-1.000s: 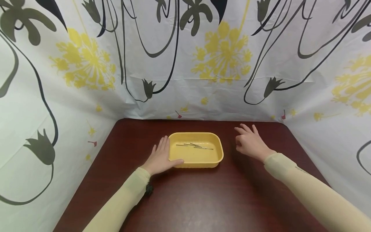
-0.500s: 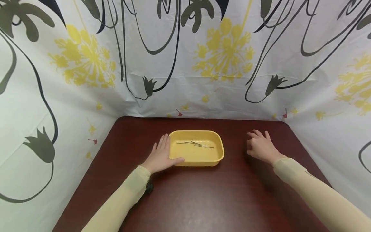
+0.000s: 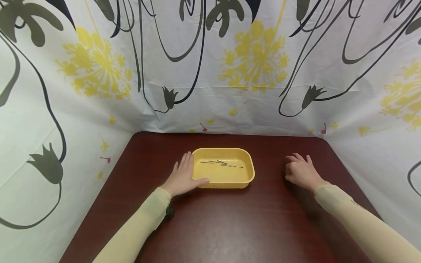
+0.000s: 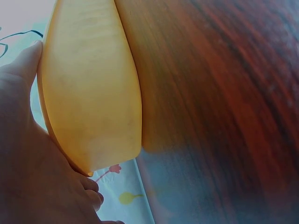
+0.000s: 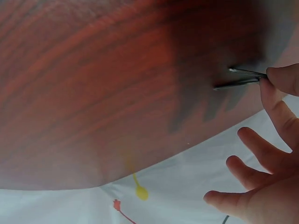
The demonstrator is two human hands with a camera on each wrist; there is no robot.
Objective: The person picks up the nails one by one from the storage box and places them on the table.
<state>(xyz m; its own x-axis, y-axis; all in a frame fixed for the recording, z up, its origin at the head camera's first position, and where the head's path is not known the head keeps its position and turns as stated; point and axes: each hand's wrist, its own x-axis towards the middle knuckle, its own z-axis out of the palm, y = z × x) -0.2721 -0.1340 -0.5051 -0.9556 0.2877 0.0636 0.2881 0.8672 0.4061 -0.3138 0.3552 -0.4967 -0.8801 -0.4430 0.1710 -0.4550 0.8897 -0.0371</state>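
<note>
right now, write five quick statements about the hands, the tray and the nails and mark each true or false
1. The left hand touches the yellow tray. True.
2. The right hand is inside the tray. False: it is apart from it, toward the right side of the table.
3. Several nails lie in the tray. True.
4. The right hand is empty. False: it pinches at least one thin dark piece.
5. The tray stands with its open side up. True.
</note>
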